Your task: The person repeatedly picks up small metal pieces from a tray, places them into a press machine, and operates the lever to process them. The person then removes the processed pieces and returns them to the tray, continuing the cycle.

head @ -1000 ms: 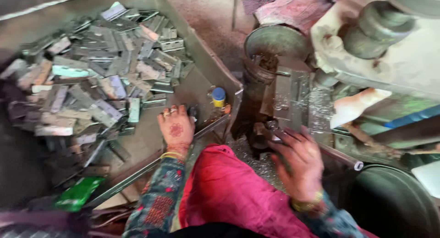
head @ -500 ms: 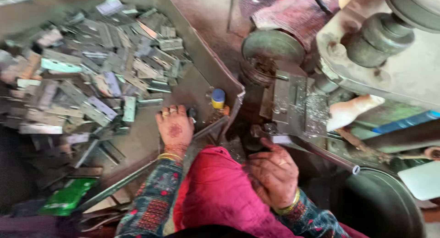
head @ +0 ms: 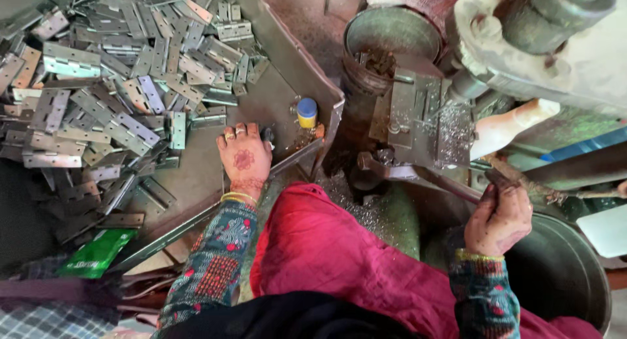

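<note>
Silver-grey hinges (head: 124, 84) heaped across a dull brown-grey tray (head: 274, 97). Reddish henna disc on the back of the left hand (head: 243, 157), gold bangles at the wrist. Sleeve (head: 212, 267) teal with red and pink floral patches. Bright magenta cloth (head: 339, 260) over the lap. Small bottle (head: 307, 113), yellow with a blue cap. Green packet (head: 96, 254) lower left. Right hand (head: 499, 218) dark with grime. Machine block (head: 418, 117) grey, speckled with silvery shavings.

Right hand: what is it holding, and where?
The right hand grips a dirty brush-like stick at its near end. The left hand holds nothing.
</note>
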